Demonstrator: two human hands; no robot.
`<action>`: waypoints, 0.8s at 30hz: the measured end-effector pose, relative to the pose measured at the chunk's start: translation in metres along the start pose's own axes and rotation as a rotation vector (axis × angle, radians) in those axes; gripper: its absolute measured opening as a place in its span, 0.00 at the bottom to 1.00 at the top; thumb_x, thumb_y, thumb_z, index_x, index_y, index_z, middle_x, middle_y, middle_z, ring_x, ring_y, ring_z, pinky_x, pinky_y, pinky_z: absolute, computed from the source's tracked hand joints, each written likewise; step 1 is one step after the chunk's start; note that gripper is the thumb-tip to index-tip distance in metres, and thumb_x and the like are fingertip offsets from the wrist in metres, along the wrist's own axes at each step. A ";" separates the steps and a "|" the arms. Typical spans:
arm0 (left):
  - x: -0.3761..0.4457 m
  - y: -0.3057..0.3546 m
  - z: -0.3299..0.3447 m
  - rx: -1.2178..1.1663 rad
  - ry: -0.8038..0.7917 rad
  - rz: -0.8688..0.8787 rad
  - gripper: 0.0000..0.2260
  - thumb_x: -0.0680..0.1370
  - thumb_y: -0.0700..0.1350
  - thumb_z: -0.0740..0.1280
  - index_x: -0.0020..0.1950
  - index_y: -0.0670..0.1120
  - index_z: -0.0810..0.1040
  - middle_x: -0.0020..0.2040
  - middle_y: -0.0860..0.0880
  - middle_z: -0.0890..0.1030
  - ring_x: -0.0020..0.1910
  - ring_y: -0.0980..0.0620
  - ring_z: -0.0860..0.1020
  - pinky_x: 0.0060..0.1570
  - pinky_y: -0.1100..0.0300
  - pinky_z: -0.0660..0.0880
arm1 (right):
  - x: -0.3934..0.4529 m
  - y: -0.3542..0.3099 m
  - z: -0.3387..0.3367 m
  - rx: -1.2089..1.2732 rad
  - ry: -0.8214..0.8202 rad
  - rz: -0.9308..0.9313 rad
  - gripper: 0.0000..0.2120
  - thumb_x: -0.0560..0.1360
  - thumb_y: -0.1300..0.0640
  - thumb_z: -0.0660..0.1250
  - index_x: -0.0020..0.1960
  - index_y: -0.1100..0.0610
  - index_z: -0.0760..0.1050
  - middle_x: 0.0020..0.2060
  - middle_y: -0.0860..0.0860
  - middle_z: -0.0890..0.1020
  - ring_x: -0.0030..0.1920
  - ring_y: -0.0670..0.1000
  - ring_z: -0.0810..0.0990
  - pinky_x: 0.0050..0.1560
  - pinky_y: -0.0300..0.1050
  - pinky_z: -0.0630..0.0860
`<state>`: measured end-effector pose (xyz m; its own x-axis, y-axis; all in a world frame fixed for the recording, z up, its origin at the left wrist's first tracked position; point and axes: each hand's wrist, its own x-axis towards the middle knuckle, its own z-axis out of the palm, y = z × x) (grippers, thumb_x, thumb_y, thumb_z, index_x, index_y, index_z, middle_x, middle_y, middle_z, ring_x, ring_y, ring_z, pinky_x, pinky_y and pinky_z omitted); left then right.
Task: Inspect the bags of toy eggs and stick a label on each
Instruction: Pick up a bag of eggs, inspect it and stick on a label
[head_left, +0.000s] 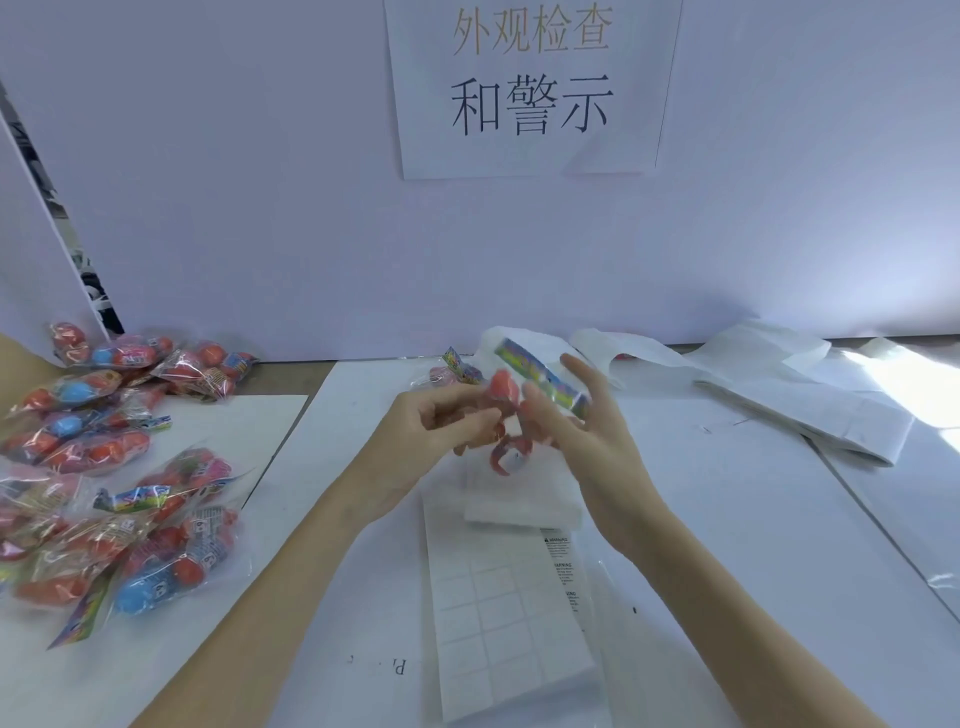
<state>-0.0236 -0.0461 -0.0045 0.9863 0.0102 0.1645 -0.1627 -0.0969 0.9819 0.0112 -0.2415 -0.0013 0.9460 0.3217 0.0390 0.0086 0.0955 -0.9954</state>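
Note:
Above the middle of the table both hands hold one clear bag of toy eggs (505, 391), with red eggs inside and a colourful header card at its top. My left hand (441, 423) grips the bag's left side with curled fingers. My right hand (582, 426) holds the right side near the header card, index finger stretched upward. The bag is blurred by motion. A label sheet (506, 618) with a grid of white labels, a few printed with warning text, lies on the table under my forearms. Another bag of eggs (451, 370) lies behind my hands.
A heap of several bagged toy eggs (109, 483) covers the table's left side. White plastic bags (779, 384) lie at the back right. A folded white cloth (519, 499) sits below my hands. A paper sign (530, 88) hangs on the white partition behind.

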 end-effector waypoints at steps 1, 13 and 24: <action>-0.001 0.001 0.000 0.032 -0.037 -0.020 0.10 0.78 0.46 0.75 0.59 0.49 0.87 0.48 0.43 0.86 0.46 0.52 0.84 0.41 0.68 0.72 | 0.001 -0.002 -0.002 0.043 0.014 -0.017 0.32 0.71 0.38 0.77 0.72 0.42 0.71 0.53 0.46 0.87 0.52 0.46 0.85 0.57 0.45 0.78; 0.006 -0.006 0.004 -0.154 0.167 -0.021 0.13 0.74 0.54 0.74 0.50 0.46 0.90 0.50 0.39 0.87 0.45 0.49 0.79 0.48 0.63 0.78 | 0.001 -0.010 -0.014 0.102 0.104 -0.006 0.09 0.79 0.53 0.74 0.52 0.58 0.86 0.49 0.59 0.88 0.50 0.62 0.86 0.51 0.54 0.77; 0.004 -0.003 0.002 0.191 0.336 0.147 0.14 0.83 0.53 0.66 0.42 0.59 0.88 0.40 0.54 0.87 0.35 0.58 0.81 0.39 0.69 0.76 | 0.001 -0.006 -0.019 -0.246 -0.269 0.071 0.10 0.78 0.50 0.74 0.56 0.54 0.85 0.47 0.53 0.89 0.49 0.51 0.88 0.49 0.44 0.84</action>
<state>-0.0189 -0.0480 -0.0071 0.8843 0.3041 0.3543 -0.2621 -0.3047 0.9157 0.0177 -0.2597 0.0029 0.8281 0.5590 -0.0416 0.0548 -0.1545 -0.9865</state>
